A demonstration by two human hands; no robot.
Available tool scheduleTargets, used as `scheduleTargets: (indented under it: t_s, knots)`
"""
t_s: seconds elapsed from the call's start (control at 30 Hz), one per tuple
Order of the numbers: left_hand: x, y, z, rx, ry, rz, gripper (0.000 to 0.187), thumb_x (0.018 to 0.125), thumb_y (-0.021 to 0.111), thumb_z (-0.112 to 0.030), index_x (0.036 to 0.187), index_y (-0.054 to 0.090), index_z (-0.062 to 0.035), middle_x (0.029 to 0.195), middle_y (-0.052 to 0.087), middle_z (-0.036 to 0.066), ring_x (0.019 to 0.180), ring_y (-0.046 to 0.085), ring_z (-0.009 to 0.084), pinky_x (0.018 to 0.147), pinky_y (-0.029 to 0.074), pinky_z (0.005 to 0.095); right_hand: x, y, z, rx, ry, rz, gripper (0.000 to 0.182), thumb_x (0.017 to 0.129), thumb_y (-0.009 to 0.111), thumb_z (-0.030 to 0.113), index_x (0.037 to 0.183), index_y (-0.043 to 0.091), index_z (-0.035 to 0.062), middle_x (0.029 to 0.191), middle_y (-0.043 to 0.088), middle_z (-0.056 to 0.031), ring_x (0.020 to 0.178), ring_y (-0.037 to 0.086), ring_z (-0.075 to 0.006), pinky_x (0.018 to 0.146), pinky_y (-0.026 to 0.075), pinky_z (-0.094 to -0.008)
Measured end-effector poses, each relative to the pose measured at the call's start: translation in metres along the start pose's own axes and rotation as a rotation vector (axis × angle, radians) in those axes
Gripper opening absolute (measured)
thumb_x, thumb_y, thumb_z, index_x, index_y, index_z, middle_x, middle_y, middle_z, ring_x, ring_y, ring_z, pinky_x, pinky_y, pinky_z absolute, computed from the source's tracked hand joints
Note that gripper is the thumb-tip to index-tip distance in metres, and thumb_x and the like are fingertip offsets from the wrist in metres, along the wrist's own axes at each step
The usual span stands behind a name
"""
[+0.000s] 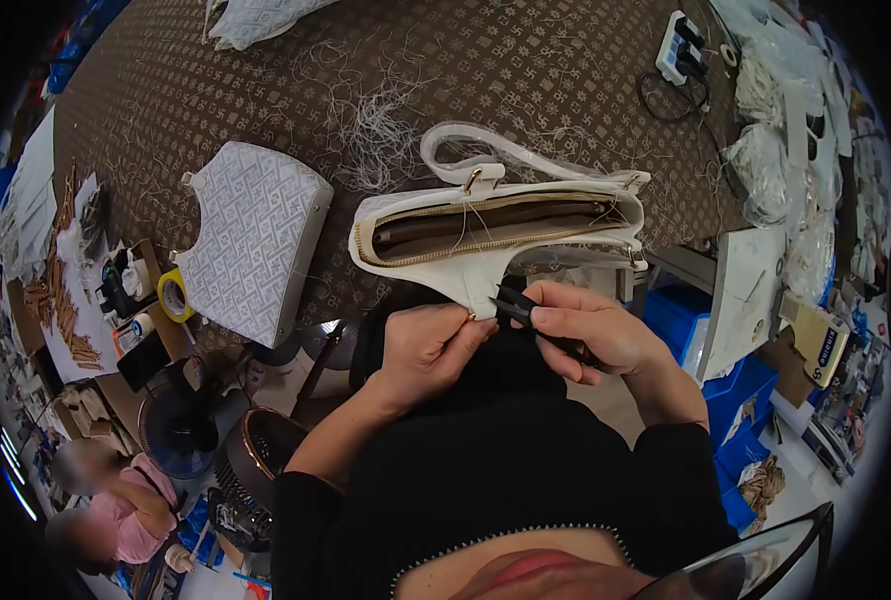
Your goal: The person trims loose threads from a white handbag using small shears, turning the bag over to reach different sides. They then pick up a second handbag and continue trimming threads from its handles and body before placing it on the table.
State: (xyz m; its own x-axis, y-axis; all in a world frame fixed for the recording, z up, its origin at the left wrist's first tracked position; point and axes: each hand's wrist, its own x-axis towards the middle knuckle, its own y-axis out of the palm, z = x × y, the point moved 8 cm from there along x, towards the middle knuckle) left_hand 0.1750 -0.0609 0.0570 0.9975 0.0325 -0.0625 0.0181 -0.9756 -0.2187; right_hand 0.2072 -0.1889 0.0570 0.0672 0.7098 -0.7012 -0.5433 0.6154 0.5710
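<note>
Nearest to the camera, at the lower right, glasses point(755, 570). Further up, at the near edge of the desk point(525, 100), a white bag point(445, 277), with mouth facing upward and brass zip point(365, 243) undone. Left hand point(430, 345) closed, with thumb and finger pinching a white tab point(482, 297) at the near side of this bag. Right hand point(590, 325) gripping a black tool point(513, 305), with narrow tips at the same tab; touching or only very near, not possible to tell.

Possible trouble, as a judgement: a scratch or a cut in the white tab, caused by tips turning sideways or pressed too hard. Also possible, a hurt finger, from a slip toward the left hand. With only the tab pinched, perhaps also a tilt of the bag under a strong pull. Loose threads point(457, 235) across the open mouth: easy to catch in the zip. Behind, a strap point(525, 150) in a loop, with a thread pile point(370, 125) near it, likely to cling. On the left, apart from the tool, a patterned bag point(250, 240), at less risk.
</note>
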Motion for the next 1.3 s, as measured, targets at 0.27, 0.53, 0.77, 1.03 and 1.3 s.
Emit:
scheduleTargets:
  t_s: [0.27,0.53,0.77,1.03,1.3]
  knots:
    - [-0.001,0.000,-0.007,0.105,0.113,-0.029,0.010,0.075,0.067,-0.008,0.067,0.060,-0.0040,0.054,0.053,0.008,0.045,0.053,0.0207,0.042,0.040,0.0294,0.000,-0.001,0.000,0.005,0.037,-0.002,0.020,0.094,0.040,0.023,0.100,0.046,0.0050,0.046,0.045,-0.0035,0.030,0.035,-0.0074,0.030,0.026,-0.0181]
    - [-0.003,0.003,-0.006,0.132,0.146,-0.043,0.011,0.074,0.067,-0.007,0.067,0.059,-0.0044,0.054,0.053,0.008,0.045,0.053,0.0209,0.042,0.041,0.0295,-0.003,0.000,0.000,0.014,0.090,0.001,0.019,0.094,0.040,0.023,0.099,0.046,0.0058,0.046,0.044,-0.0024,0.029,0.034,-0.0068,0.029,0.025,-0.0176]
    - [-0.002,0.003,-0.012,0.146,0.151,-0.068,0.011,0.074,0.067,-0.007,0.066,0.059,-0.0043,0.054,0.053,0.008,0.045,0.053,0.0209,0.043,0.041,0.0291,0.000,0.004,0.004,0.041,0.027,-0.002,0.020,0.094,0.040,0.024,0.100,0.045,0.0058,0.045,0.043,-0.0028,0.029,0.034,-0.0069,0.029,0.025,-0.0177]
    - [-0.004,0.000,-0.010,0.109,0.088,-0.036,0.010,0.076,0.066,-0.008,0.069,0.061,-0.0029,0.054,0.054,0.008,0.045,0.054,0.0202,0.043,0.042,0.0280,-0.031,0.007,0.055,0.202,-0.726,0.256,0.020,0.095,0.036,0.022,0.103,0.040,0.0037,0.045,0.043,-0.0049,0.030,0.035,-0.0090,0.032,0.030,-0.0201]
    - [0.000,-0.013,-0.003,-0.077,-0.129,-0.137,0.014,0.081,0.062,-0.010,0.074,0.062,0.0017,0.061,0.062,0.007,0.052,0.061,0.0166,0.048,0.046,0.0223,0.013,-0.031,0.040,-0.040,-0.829,-0.315,0.019,0.096,0.038,0.021,0.101,0.047,0.0051,0.055,0.047,-0.0008,0.042,0.038,-0.0045,0.041,0.029,-0.0175]
